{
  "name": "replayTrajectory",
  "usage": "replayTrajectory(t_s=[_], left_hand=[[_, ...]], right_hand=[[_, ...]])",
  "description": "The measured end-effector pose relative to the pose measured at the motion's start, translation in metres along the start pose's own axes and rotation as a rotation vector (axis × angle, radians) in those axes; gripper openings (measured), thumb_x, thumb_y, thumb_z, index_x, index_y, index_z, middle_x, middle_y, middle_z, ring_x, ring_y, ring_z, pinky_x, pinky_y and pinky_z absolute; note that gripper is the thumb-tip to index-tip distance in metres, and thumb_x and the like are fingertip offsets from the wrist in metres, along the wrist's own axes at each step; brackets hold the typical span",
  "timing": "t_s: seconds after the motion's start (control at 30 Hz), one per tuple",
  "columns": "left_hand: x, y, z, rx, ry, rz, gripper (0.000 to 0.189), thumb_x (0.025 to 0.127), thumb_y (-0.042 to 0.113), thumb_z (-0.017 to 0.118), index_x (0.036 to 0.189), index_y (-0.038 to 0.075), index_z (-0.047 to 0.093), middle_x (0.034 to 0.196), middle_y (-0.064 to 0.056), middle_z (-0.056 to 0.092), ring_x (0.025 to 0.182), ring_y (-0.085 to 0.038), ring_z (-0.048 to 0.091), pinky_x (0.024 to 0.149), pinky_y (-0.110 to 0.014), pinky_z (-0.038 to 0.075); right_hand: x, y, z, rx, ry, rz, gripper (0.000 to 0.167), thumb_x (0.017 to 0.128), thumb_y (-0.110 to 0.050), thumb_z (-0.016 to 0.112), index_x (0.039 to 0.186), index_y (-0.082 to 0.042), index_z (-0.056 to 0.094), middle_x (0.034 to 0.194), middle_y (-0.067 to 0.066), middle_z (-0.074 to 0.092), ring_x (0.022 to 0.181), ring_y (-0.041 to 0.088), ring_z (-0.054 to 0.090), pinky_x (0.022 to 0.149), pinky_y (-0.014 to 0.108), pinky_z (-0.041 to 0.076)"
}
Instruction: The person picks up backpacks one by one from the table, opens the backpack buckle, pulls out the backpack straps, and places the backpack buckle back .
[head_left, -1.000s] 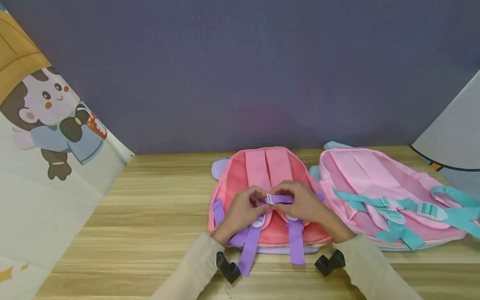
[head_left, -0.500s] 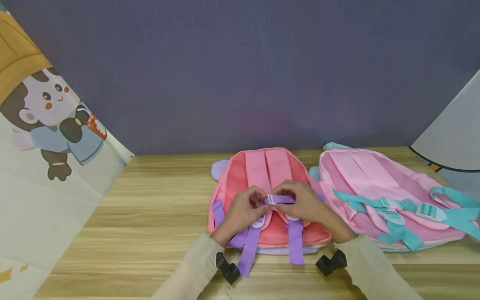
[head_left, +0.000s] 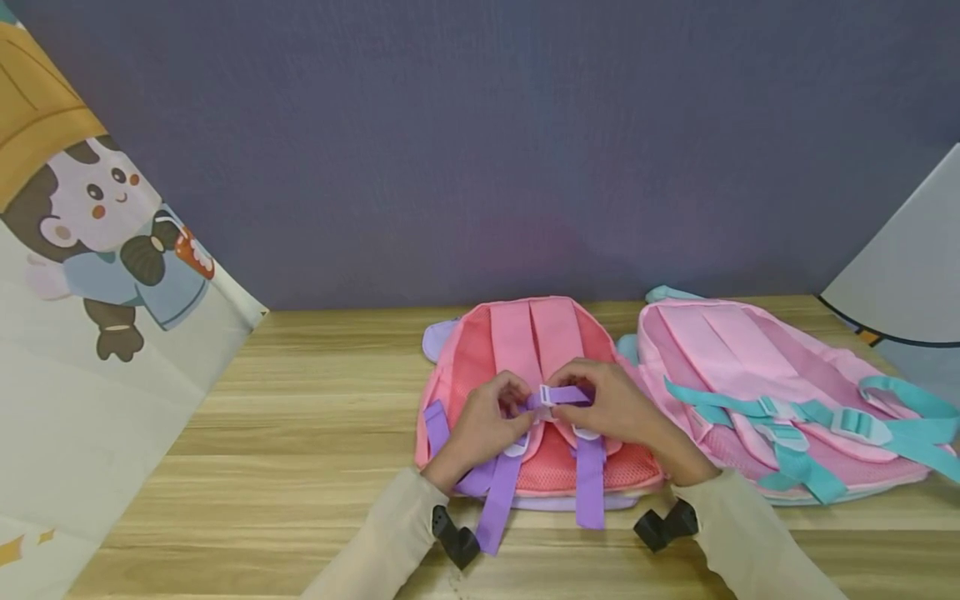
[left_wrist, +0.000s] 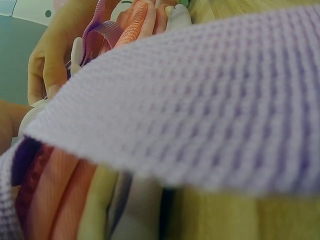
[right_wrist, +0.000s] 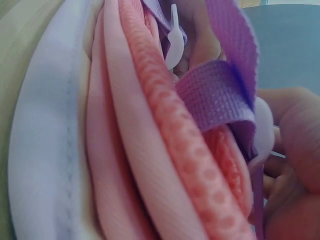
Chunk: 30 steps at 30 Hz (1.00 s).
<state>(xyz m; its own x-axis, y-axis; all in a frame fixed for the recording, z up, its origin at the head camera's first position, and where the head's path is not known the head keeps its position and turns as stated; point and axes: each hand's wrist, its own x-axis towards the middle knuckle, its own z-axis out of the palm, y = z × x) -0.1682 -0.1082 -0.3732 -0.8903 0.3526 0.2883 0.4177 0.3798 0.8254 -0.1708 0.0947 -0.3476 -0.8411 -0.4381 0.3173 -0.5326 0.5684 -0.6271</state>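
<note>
A coral-pink backpack (head_left: pixel 468 350) lies with its shoulder straps facing up. Above its middle, a purple strap (head_left: pixel 572 394) with a white plastic buckle (head_left: pixel 546 395) stretches between my hands. My left hand (head_left: pixel 483 425) pinches the strap's left part beside the buckle, thumb near the buckle's lower edge. On the other side, my right hand (head_left: pixel 613 402) pinches the strap between thumb and curled fingers. Loose purple webbing (left_wrist: pixel 200 100) fills much of the left wrist view. In the right wrist view, my right hand (right_wrist: pixel 300 155) is partly hidden by webbing and a white adjuster.
A light-pink backpack (head_left: pixel 731 342) with turquoise straps (head_left: pixel 926 437) lies right alongside. Two purple strap tails, one of them the right tail (head_left: pixel 591 492), hang toward the front of the wooden table (head_left: pixel 300 433). A dark panel (head_left: pixel 480 150) rises behind.
The white buckle has shifted slightly right and up. My right hand has moved a little to the right; my left hand stays nearly still. Both hands keep their grip.
</note>
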Motion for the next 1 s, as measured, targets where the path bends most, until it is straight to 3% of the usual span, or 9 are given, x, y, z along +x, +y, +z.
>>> replayTrajectory(t_s=[0.33,0.6,1.0], left_hand=[[-0.0016,0.0008,-0.001,-0.038,-0.01,0.017,0.025,0.082,0.013,0.073,0.105,0.008,0.064,0.091,-0.007,0.069,0.071,-0.009,0.055,0.064,-0.02,0.046],[-0.0013,-0.0011,0.0006,-0.04,0.007,0.046,0.02,0.084,0.015,0.073,0.102,0.008,0.067,0.089,-0.006,0.069,0.072,-0.009,0.055,0.065,-0.019,0.045],[-0.0016,0.0004,0.0006,-0.039,0.006,0.047,0.018,0.083,0.011,0.072,0.1,0.006,0.067,0.086,-0.006,0.068,0.07,-0.006,0.054,0.064,-0.019,0.046]], right_hand=[[0.0004,-0.0024,0.0001,0.011,0.002,-0.004,0.025,0.076,-0.02,0.08,0.099,-0.014,0.069,0.093,-0.005,0.067,0.084,0.01,0.059,0.078,0.026,0.051],[0.0001,-0.002,-0.0006,0.034,0.003,-0.005,0.025,0.077,-0.024,0.08,0.098,-0.016,0.069,0.091,-0.007,0.067,0.082,0.008,0.058,0.077,0.024,0.049],[-0.0031,0.0002,-0.0064,0.018,-0.024,0.026,0.027,0.078,-0.019,0.078,0.104,-0.017,0.068,0.097,-0.006,0.066,0.093,0.014,0.061,0.086,0.035,0.052]])
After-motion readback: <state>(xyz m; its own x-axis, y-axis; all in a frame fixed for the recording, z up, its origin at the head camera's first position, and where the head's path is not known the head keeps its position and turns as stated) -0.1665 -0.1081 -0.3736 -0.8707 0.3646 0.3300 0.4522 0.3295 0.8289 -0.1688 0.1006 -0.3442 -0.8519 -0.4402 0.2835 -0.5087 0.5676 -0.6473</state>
